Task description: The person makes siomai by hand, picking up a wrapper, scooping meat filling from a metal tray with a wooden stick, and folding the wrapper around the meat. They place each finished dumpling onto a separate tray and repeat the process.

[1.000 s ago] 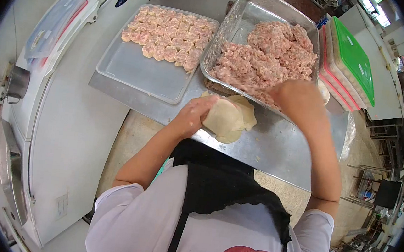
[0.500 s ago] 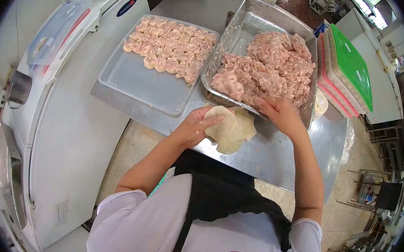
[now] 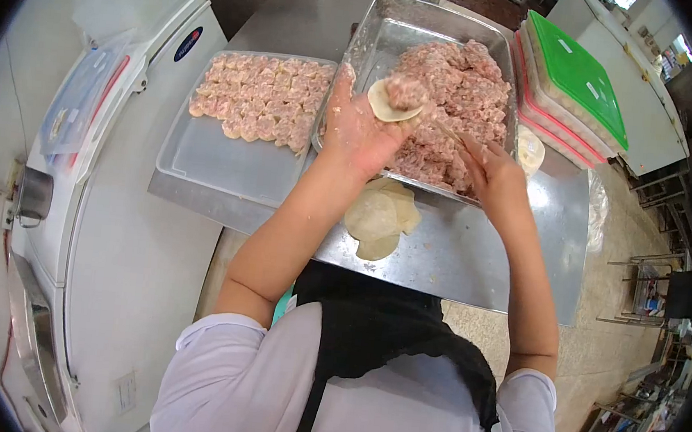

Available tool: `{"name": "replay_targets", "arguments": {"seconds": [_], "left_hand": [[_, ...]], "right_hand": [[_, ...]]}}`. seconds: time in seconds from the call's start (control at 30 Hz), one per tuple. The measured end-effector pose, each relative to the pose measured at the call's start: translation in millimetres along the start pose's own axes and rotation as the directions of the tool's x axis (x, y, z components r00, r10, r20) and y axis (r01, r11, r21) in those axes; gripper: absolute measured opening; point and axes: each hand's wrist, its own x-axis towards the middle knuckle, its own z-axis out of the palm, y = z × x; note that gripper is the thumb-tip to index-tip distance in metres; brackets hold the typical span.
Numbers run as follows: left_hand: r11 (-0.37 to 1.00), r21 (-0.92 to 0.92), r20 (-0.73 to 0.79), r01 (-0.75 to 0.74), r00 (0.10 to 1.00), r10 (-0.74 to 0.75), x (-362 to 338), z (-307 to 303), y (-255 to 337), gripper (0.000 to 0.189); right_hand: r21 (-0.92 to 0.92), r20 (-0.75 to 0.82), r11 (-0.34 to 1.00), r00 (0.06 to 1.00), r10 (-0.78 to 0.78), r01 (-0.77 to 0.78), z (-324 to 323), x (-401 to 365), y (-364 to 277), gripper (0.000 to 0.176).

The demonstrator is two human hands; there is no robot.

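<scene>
My left hand (image 3: 361, 139) is palm up over the near left edge of the metal pan (image 3: 370, 33), with a round dumpling wrapper (image 3: 383, 106) resting on its fingers. A lump of minced meat (image 3: 406, 94) sits on that wrapper, slightly blurred. My right hand (image 3: 493, 175) is closed around the handle of a thin tool (image 3: 450, 132) pointing at the lump; its far end is hard to make out. Pink minced meat filling (image 3: 473, 79) is heaped in the pan. Loose wrappers (image 3: 375, 210) lie in an overlapping pile on the metal table below my left wrist.
A clear plastic tray (image 3: 227, 160) with rows of filled dumplings (image 3: 262, 97) is on the left. Stacked boxes with a green lid (image 3: 580, 76) stand at the right, beside a small round pale item (image 3: 530, 150). A white freezer (image 3: 144, 223) borders the table's left side.
My left hand has moved up from the wrapper pile to the pan, carrying one wrapper. The lump of meat, earlier near the pan's front edge, is now on it. The pile stays on the table.
</scene>
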Motion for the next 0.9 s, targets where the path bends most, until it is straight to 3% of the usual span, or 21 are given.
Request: {"name": "replay_targets", "arguments": {"seconds": [0.07,0.13,0.23,0.3,0.4,0.5,0.57,0.63,0.7,0.73,0.8,0.9], "left_hand": [[0.997,0.053,-0.102,0.054,0.994,-0.048,4.9,-6.2,-3.4,0.066],[0.991,0.103,-0.103,0.085,0.992,-0.074,-3.5,-4.8,-8.1,0.065],[0.982,0.143,-0.101,0.122,0.989,-0.108,-9.0,-9.0,-11.1,0.061],[0.981,0.141,-0.09,0.131,0.989,-0.119,-9.6,-7.1,-14.7,0.058],[0.957,0.241,-0.173,0.163,0.977,-0.122,-9.8,-3.1,-24.2,0.051],[0.989,0.121,-0.159,0.089,0.985,-0.069,2.7,-16.8,-31.1,0.041],[0.993,0.11,-0.087,0.047,0.996,-0.037,10.9,-21.0,-34.3,0.032],[0.994,0.111,-0.124,0.021,0.992,-0.007,15.5,-25.6,-32.1,0.031],[0.993,0.115,-0.154,-0.007,0.988,0.024,22.9,-34.0,-27.6,0.03],[0.986,0.145,-0.145,-0.078,0.984,0.099,25.7,-40.4,-22.2,0.031],[0.972,0.171,-0.139,-0.159,0.973,0.184,27.5,-47.9,-14.2,0.033],[0.986,0.122,-0.183,-0.111,0.974,0.132,20.5,-42.8,-11.3,0.039]], "right_hand": [[-0.285,0.107,0.958,0.992,0.067,-0.034,-33.4,-1.1,-17.2,0.026],[-0.317,0.125,0.948,0.989,0.08,-0.036,-51.4,-3.4,-21.8,0.026],[-0.278,0.137,0.957,0.982,0.129,-0.087,-56.0,-10.5,-20.7,0.025],[-0.135,0.096,0.981,0.984,0.151,-0.137,-50.7,-14.6,-15.0,0.025],[-0.043,0.081,0.989,0.987,0.142,-0.139,-45.9,-21.0,-5.3,0.026],[-0.017,0.143,0.974,0.963,0.228,-0.227,-41.5,-21.5,-5.6,0.027],[0.055,0.116,0.983,0.979,0.167,-0.174,-20.1,-27.9,3.5,0.027],[0.126,0.091,0.985,0.99,0.11,-0.121,-13.7,-30.1,10.6,0.027],[-0.059,0.196,0.995,0.977,0.087,-0.077,-19.6,-25.6,25.4,0.025],[-0.058,0.198,0.996,0.977,0.082,-0.072,-27.5,-22.9,19.5,0.025],[-0.418,0.307,0.908,0.936,0.173,-0.031,-54.3,-19.4,-0.9,0.022],[-0.299,0.148,0.954,0.986,0.075,-0.027,-36.0,-12.0,-25.1,0.019]]}}
